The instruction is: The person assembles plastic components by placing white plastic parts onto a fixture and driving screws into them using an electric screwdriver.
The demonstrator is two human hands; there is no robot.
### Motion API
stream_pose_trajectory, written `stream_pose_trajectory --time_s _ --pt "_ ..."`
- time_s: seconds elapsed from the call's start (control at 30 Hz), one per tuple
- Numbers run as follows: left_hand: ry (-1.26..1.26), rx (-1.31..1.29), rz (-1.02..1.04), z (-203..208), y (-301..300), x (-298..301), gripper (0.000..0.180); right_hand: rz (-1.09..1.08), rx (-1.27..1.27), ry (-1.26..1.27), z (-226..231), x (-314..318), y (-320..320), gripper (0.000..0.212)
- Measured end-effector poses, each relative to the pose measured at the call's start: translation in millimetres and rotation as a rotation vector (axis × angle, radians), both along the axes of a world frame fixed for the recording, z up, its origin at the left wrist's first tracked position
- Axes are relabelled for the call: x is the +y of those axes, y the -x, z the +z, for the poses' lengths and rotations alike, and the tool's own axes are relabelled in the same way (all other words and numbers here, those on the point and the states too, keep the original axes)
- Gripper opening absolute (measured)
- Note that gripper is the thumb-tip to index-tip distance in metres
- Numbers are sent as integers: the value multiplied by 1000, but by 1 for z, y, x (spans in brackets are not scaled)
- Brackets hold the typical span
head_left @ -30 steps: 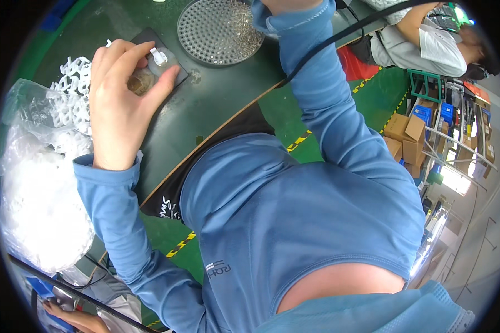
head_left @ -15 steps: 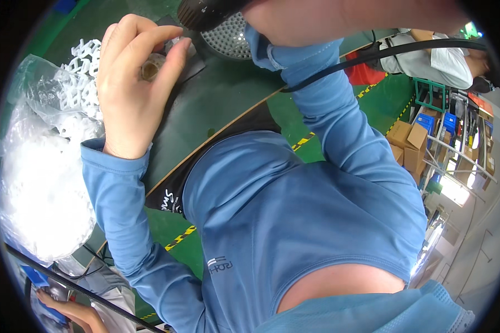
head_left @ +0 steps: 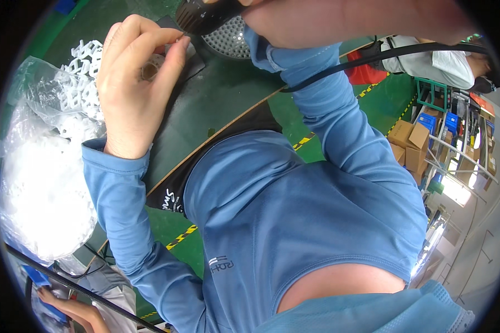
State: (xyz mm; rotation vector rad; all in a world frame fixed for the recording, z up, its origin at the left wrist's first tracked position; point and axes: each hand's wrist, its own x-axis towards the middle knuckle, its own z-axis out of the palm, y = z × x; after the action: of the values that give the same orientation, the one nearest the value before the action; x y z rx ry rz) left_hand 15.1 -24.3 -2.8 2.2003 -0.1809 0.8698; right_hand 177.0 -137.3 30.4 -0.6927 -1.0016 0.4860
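Observation:
My left hand (head_left: 133, 83) is raised over the dark green table (head_left: 216, 105), fingers pinched around a small round brownish part (head_left: 149, 71) that is mostly hidden behind them. My right hand (head_left: 339, 19) fills the top of the view, very close and blurred, gripping a black corded power tool (head_left: 205, 15) whose tip points at the left hand's fingertips. The tool's black cable (head_left: 383, 55) trails off to the right. Both forearms wear blue sleeves.
A round perforated metal disc (head_left: 230, 41) lies on the table behind the tool. White plastic lattice parts (head_left: 78, 83) and a clear bag of white parts (head_left: 39, 183) sit at the left. Another person's hand (head_left: 78, 311) shows at lower left; cardboard boxes (head_left: 408, 147) stand at right.
Both hands have risen toward the camera. The right hand with the black tool came down into view and closed in on the left hand's pinched part.

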Motion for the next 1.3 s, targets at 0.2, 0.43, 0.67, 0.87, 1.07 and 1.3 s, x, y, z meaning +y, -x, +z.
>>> stream_pose_trajectory --time_s 0.2,0.43,0.67,0.87,1.07,1.3 --pt "10 -14 3 1 0 -2 18 32 10 4 -4 0 5 87" --pt "75 -16 5 -1 0 -4 26 73 21 11 -9 1 11 89" --pt "23 148 11 0 3 2 33 108 32 21 -12 0 15 92" --pt "-57 191 34 -7 3 5 28 129 46 36 -14 -5 19 94" --pt "-85 176 36 -7 2 5 26 158 57 50 -15 -6 23 96" --pt "-80 196 39 -7 2 5 26 204 67 70 -15 -5 27 99"
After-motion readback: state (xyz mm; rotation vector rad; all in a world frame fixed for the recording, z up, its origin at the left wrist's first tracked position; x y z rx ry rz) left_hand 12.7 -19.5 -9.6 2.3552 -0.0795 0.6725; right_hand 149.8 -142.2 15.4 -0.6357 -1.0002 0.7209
